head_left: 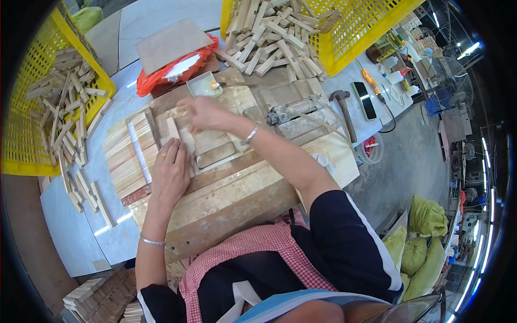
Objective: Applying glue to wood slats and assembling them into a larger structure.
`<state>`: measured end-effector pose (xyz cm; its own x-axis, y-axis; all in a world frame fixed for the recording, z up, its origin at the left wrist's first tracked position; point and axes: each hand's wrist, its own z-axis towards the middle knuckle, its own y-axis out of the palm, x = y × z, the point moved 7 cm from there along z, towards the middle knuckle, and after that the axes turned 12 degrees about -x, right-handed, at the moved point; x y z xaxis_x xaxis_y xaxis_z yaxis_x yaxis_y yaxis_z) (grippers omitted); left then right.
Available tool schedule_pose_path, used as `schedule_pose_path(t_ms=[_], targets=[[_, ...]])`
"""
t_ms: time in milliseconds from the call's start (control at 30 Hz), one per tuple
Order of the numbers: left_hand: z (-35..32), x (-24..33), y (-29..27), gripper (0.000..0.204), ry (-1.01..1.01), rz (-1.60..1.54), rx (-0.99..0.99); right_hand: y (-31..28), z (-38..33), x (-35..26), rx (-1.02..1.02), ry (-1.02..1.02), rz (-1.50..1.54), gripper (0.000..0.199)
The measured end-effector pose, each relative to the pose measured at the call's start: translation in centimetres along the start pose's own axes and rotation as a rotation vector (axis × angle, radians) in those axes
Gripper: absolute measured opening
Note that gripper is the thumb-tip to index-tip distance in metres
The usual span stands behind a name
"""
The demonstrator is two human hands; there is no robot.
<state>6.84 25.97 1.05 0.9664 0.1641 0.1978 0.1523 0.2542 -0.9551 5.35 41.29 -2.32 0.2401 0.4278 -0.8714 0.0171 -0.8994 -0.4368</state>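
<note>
My left hand (172, 168) rests on a wooden jig board (237, 99), its fingers close together on the near end of a small pale wooden block (172, 129). Above and just right of that block is my right hand (207, 114), with its fingers curled in. Whatever those fingers hold is too blurred to make out. Left of my left hand lies a row of light wooden strips (129, 161), side by side, with a white band across them. A shallow dish (204, 85) with something white and orange in it stands beyond my right hand.
Yellow baskets (102, 75) of loose wooden blocks stand at the left and far side. A pneumatic cylinder (293, 109), a hammer (344, 113) and a phone (364, 101) lie to the right. A board on a red plastic bag (148, 83) sits at the back.
</note>
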Motion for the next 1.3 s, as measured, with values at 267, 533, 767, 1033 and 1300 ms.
schedule_pose_path(t_ms=[267, 533, 767, 1033, 1300], targets=[[1.5, 1.3, -0.1, 0.021, 0.087, -0.078, 0.159, -26.8, -14.9, 11.7, 0.529, 0.63, -1.029, 0.031], [-0.1, -0.5, -0.8, 0.031, -0.036, -0.06, 0.045, -26.3, -14.8, 10.9, 0.816, 0.149, -0.677, 0.027], [-0.8, -0.3, -0.3, 0.037, -0.027, -0.046, 0.028, -17.3, -16.1, 4.6, 0.428, -0.293, 0.811, 0.028], [-0.2, -0.6, -0.4, 0.031, -0.067, -0.017, -0.03, -7.9, -13.8, -0.1, 0.241, -0.163, -0.223, 0.019], [-0.5, -0.5, -0.7, 0.026, -0.048, 0.039, 0.013, -1.5, -10.9, 0.1, 0.041, -0.334, -0.618, 0.02]])
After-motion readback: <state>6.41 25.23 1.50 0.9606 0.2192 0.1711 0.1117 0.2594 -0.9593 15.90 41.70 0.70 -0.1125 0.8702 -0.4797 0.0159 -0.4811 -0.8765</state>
